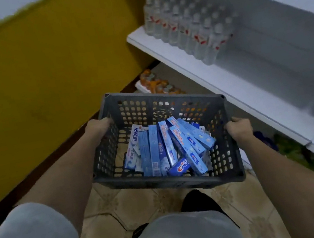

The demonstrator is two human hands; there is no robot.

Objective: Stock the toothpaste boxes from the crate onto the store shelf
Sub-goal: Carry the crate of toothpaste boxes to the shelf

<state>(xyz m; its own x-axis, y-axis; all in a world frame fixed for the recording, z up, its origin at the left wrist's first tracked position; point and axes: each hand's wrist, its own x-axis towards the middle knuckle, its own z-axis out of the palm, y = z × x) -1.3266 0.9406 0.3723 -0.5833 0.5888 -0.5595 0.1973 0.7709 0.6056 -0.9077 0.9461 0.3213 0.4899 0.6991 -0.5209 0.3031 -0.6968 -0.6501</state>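
Right now I hold the grey crate point(162, 138) off the tiled floor point(145, 202), my left hand point(98, 127) curled over its left rim and my right hand point(238, 128) gripping its right rim. Inside lie the toothpaste boxes point(167, 148), all blue and white, heaped loosely on the bottom; I count none taken out. To my right stands the white shelf point(218, 78), with clear water bottles point(187, 23) packed at its far end and a bare stretch beside them. No toothpaste shows on it, so I judge the stocking has not started: the crate must be brought closer or set down, then every box moved across.
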